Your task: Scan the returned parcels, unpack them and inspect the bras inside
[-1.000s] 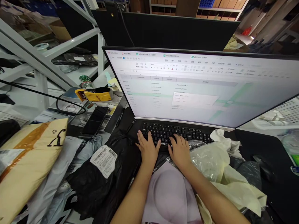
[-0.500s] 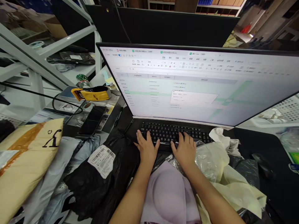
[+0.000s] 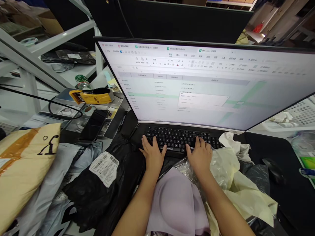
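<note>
A black keyboard (image 3: pixel 176 137) lies below a large monitor (image 3: pixel 157 113), which shows a spreadsheet with a small dialog box over it. My left hand (image 3: pixel 154 154) rests on the left part of the keys, its fingers spread and holding nothing. On the right side of the keys is my right hand (image 3: pixel 200 155), fingers apart and also holding nothing. Between my forearms, in front of the keyboard, lies a smooth lilac molded fabric piece (image 3: pixel 176 200). Crumpled clear and pale yellow plastic packaging (image 3: pixel 227 164) sits by my right wrist.
Left of my arm lie a black parcel with a white label (image 3: pixel 104 168) and a cream padded parcel (image 3: pixel 27 167). Behind them are a dark phone (image 3: pixel 94 124) and a yellow handheld device (image 3: pixel 94 96). A mouse (image 3: pixel 274 170) sits on a black mat (image 3: pixel 292 196) at right.
My right hand has shifted a little to the right along the keys. My left hand stays at the left keys. The whole view has moved slightly.
</note>
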{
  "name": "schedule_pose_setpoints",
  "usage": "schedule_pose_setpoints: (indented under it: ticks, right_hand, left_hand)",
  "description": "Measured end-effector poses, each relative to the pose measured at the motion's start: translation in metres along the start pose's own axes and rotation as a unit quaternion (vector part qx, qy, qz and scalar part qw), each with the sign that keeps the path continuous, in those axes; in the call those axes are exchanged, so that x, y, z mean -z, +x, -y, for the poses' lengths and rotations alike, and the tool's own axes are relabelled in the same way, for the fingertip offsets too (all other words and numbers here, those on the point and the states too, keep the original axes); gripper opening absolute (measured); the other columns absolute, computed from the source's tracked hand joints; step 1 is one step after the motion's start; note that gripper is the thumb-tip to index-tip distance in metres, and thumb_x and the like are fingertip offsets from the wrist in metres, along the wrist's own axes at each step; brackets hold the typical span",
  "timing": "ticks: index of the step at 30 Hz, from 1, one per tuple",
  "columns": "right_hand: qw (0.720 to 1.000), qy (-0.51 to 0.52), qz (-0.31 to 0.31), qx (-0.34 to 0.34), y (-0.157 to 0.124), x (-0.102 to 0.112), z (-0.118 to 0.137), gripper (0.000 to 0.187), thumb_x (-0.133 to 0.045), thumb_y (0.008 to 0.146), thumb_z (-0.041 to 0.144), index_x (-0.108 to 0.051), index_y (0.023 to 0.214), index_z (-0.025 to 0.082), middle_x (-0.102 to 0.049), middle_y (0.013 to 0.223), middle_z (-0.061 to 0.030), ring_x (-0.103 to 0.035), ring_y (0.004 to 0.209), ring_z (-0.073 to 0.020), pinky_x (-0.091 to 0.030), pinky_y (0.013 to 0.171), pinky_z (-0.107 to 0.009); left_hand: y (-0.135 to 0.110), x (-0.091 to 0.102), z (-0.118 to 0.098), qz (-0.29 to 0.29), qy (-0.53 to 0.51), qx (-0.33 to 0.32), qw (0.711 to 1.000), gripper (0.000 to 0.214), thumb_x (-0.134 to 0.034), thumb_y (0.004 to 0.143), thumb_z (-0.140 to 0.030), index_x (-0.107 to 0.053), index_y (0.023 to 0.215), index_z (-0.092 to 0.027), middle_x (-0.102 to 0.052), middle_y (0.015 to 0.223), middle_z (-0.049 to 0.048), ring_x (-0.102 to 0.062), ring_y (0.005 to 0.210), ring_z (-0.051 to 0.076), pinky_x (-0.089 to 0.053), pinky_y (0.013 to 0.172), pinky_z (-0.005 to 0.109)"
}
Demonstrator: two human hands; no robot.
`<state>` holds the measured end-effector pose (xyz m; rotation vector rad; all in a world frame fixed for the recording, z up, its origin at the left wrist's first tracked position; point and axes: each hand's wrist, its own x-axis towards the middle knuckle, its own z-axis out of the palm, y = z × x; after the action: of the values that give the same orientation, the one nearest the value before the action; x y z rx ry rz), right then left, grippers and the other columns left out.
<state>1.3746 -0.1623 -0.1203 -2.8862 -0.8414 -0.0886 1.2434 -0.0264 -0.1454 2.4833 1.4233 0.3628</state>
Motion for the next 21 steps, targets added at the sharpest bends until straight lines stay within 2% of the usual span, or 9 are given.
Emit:
schedule_pose_setpoints:
  ticks: [5,9,15,21]
  right_hand:
    - [1.0,0.012,-0.023,0.018,-0.002,-0.001,-0.003,0.05,-0.047,0.096,0.037,-0.055,0.14,0.015,-0.055,0.144,-0.0123,-0.045,0.122,-0.0328,-0.035,0.098,-0.044]
    - [0.998,0.008,-0.033,0.052,0.003,-0.001,0.002,0.047,-0.046,0.094,0.027,-0.057,0.139,0.021,-0.052,0.147,-0.0107,-0.041,0.132,-0.0317,-0.033,0.102,-0.045]
    - [0.998,0.008,-0.034,0.061,0.009,-0.004,0.004,0.047,-0.048,0.091,0.026,-0.061,0.136,0.019,-0.054,0.145,-0.0123,-0.04,0.136,-0.0313,-0.028,0.111,-0.047]
    - [0.997,0.011,-0.038,0.065,0.008,-0.006,0.004,0.051,-0.048,0.092,0.027,-0.055,0.142,0.02,-0.054,0.145,-0.0127,-0.039,0.138,-0.0308,-0.023,0.116,-0.049]
  left_hand:
    - [0.0,0.001,0.0,0.004,0.0,-0.001,1.0,0.064,-0.057,0.094,-0.045,-0.048,0.144,-0.008,-0.014,0.159,0.0359,-0.021,0.148,0.051,-0.028,0.109,0.075]
    - [0.0,-0.001,0.0,-0.001,0.001,0.003,1.0,0.063,-0.059,0.093,-0.045,-0.048,0.144,-0.008,-0.015,0.16,0.0353,-0.021,0.149,0.05,-0.029,0.109,0.075]
    - [0.0,-0.003,0.003,-0.01,0.002,-0.006,1.0,0.062,-0.057,0.094,-0.046,-0.049,0.143,-0.008,-0.017,0.159,0.0361,-0.023,0.148,0.05,-0.03,0.108,0.076]
    - [0.0,-0.004,0.002,-0.013,0.005,-0.008,1.0,0.063,-0.056,0.094,-0.047,-0.049,0.143,-0.008,-0.017,0.159,0.0358,-0.023,0.148,0.05,-0.03,0.107,0.076]
